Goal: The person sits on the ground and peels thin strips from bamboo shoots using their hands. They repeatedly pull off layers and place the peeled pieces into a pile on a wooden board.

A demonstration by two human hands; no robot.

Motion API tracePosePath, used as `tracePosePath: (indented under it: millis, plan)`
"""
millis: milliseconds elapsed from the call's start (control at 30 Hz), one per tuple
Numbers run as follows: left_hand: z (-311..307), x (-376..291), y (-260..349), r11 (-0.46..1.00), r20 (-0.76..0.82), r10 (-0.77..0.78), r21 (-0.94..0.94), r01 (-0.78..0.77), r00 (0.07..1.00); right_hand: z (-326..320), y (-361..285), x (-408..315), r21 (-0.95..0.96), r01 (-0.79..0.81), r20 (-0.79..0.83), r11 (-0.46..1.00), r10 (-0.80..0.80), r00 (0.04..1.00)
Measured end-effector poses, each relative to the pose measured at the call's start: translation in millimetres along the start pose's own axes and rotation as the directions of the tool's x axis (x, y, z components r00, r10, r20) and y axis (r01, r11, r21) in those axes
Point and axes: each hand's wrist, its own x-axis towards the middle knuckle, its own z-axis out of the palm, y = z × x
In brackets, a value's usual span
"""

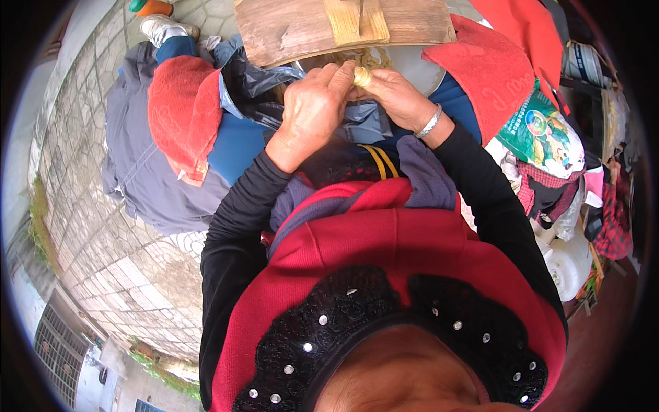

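Observation:
My left hand (315,105) and my right hand (399,95) meet above my lap. Between the fingertips is a small pale-yellow wound bundle (362,77), probably of plant strips. My right thumb and fingers close around it, and the bent left fingers press at its near side. Beyond the hands, a light basin (430,69) holds yellowish-brown strips (378,57). A wooden board (288,28) lies across the basin's far side, with a lighter wood block (342,23) and a thin upright dark piece on it. Under my hands, a dark plastic bag (368,121) spreads over my lap.
Red towels (183,110) (489,77) cover both knees. Grey cloth (154,180) hangs at the left over paving (98,216). On the right are a green printed sack (540,129), piled clothes and a white plastic container (569,265). An orange cup-like object (154,7) lies near a shoe (165,28).

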Motion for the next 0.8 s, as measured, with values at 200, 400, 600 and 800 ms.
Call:
tracePosePath:
  millis: [200,400,600,800]
  plan:
    - [6.5,4.3,-3.4,0.935,0.042,-0.061,-0.348,0.072,0.997,-1.3,0.9,-1.9,0.646,-0.181,0.249,0.742,0.019,0.968]
    - [-9.4,21.3,11.7,0.901,0.064,-0.117,-0.413,0.133,0.991,9.5,-10.3,4.3,-0.188,0.298,-0.079,0.936,-0.317,0.945]
    - [19.0,23.2,1.1,0.823,0.015,-0.338,-0.480,0.303,0.941,26.2,-32.7,-0.8,-0.769,0.479,0.022,0.423,-0.732,0.681]
    - [4.4,21.5,15.2,-0.184,0.606,-0.454,-0.781,0.597,0.653,23.3,-50.9,5.2,-0.658,0.424,-0.182,0.622,-0.678,0.712]
